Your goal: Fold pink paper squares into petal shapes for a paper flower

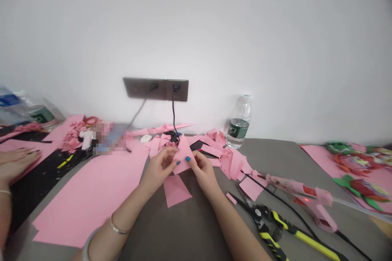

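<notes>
Between my two hands is a small piece of pink paper [183, 149], pointed at the top and held above the table. My left hand [162, 167] pinches its left side between thumb and fingers. On the right side, my right hand [202, 170] grips it too, with the thumb pressed on its face. A loose pink paper square [177, 191] lies on the table just below my hands. To the right of my right hand rests a folded pink paper flower [232, 163]. Whether the held piece is creased, I cannot make out.
Large pink sheets [94, 195] cover the left. Yellow-black shears [260, 214] and a pink glue gun [306, 195], its cord trailing, lie right. A water bottle [239, 122] stands by the wall. Another person's hand [18, 163] rests far left; colourful paper flowers [361, 183] lie far right.
</notes>
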Motion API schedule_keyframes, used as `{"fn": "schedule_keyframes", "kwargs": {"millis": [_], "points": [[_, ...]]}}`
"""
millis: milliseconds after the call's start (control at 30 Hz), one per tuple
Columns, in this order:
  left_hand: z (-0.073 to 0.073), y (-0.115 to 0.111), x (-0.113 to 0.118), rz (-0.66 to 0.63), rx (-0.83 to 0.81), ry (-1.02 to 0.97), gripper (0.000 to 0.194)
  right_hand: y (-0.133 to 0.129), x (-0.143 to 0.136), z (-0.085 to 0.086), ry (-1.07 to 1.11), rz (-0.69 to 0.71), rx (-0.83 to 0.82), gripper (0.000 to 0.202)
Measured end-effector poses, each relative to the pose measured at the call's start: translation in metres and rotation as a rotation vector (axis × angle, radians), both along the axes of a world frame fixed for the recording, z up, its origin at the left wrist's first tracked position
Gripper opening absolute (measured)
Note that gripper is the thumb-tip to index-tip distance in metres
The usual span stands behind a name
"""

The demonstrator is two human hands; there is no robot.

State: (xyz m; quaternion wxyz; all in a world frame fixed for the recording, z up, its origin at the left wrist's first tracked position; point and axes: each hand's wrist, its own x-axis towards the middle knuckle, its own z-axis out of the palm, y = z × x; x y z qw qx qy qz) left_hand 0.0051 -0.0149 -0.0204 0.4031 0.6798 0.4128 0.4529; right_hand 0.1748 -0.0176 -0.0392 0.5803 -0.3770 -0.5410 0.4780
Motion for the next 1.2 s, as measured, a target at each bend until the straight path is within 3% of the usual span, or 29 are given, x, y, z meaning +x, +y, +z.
{"fn": "schedule_keyframes", "kwargs": {"millis": [100, 200, 400, 633, 867, 1033, 1200], "points": [[0.0001, 0.002, -0.0004, 0.021, -0.005, -0.057, 0.03, 0.0005, -0.0008, -0.0014, 0.019, 0.017, 0.018, 0.024], [0.0001, 0.0027, -0.0006, 0.03, -0.009, -0.008, 0.011, 0.0008, -0.0019, -0.0021, 0.059, 0.032, 0.035, 0.019], [0.0042, -0.0028, 0.0021, -0.087, 0.046, 0.103, 0.016, 0.001, -0.0004, -0.0022, 0.102, 0.005, 0.054, 0.01], [0.0091, -0.0063, -0.0001, -0.193, 0.055, 0.043, 0.019, -0.0003, 0.0045, -0.0043, 0.167, -0.014, 0.001, 0.012], [0.0018, -0.0005, 0.0014, 0.05, -0.091, -0.117, 0.02, -0.0003, 0.0034, -0.0036, 0.17, -0.067, -0.074, 0.035], [0.0075, -0.0004, 0.0019, 0.158, -0.047, -0.136, 0.017, 0.0015, -0.0009, -0.0035, 0.154, -0.051, -0.054, 0.028], [0.0087, -0.0033, 0.0019, 0.159, -0.038, -0.089, 0.016, 0.0029, -0.0027, -0.004, 0.17, -0.042, -0.031, 0.026]]}}
